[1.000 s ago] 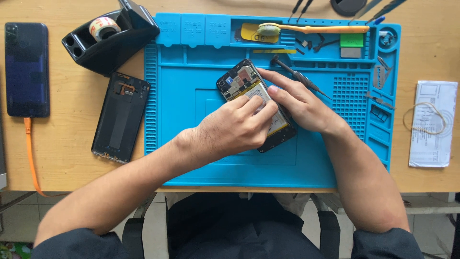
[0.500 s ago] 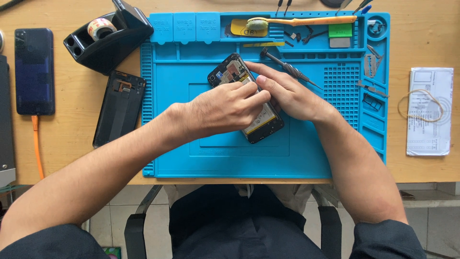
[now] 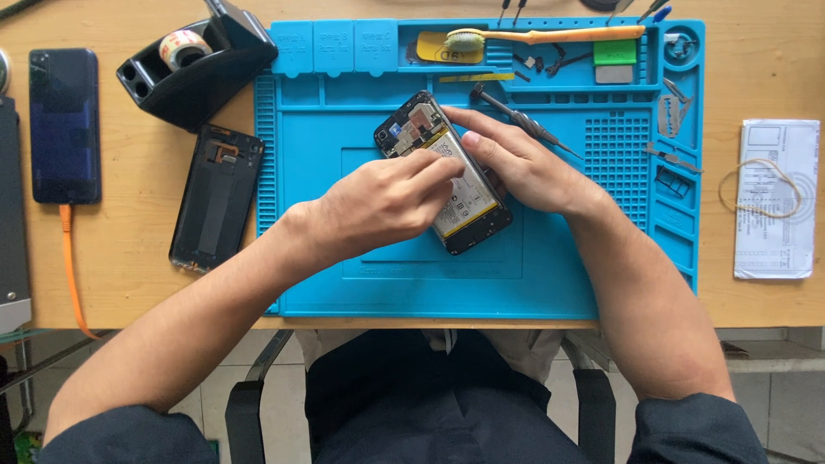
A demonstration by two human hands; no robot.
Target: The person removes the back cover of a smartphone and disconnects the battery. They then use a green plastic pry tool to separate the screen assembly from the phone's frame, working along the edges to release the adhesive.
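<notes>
Far left of my left hand, dark phone [image 3: 64,125] lay flat with an orange cable [image 3: 70,266] at its bottom edge; no change there. Between that and my left hand: removed back cover [image 3: 216,198], inside face up, and black tape dispenser [image 3: 196,62] above it.

My left hand [image 3: 387,202] was half-curled over the opened phone [image 3: 443,172] on the blue repair mat [image 3: 361,283], fingertips pressing on the pale battery area. Half a second earlier the same hand covered more of the board end; now the top of the phone showed clear, so my fingers had slid down toward the battery. Phone itself kept its diagonal lie.

My right hand [image 3: 524,167] was loosely open, thumb and forefinger bracing the phone's right edge, just under the screwdriver [image 3: 516,119] lying untouched on the mat. Couldn't tell if anything small was pinched.

Judgement: working the battery or its connector, phone steadied by both hands.

Up right: toothbrush [image 3: 533,36]. Far right: paper sheet [image 3: 773,198].
</notes>
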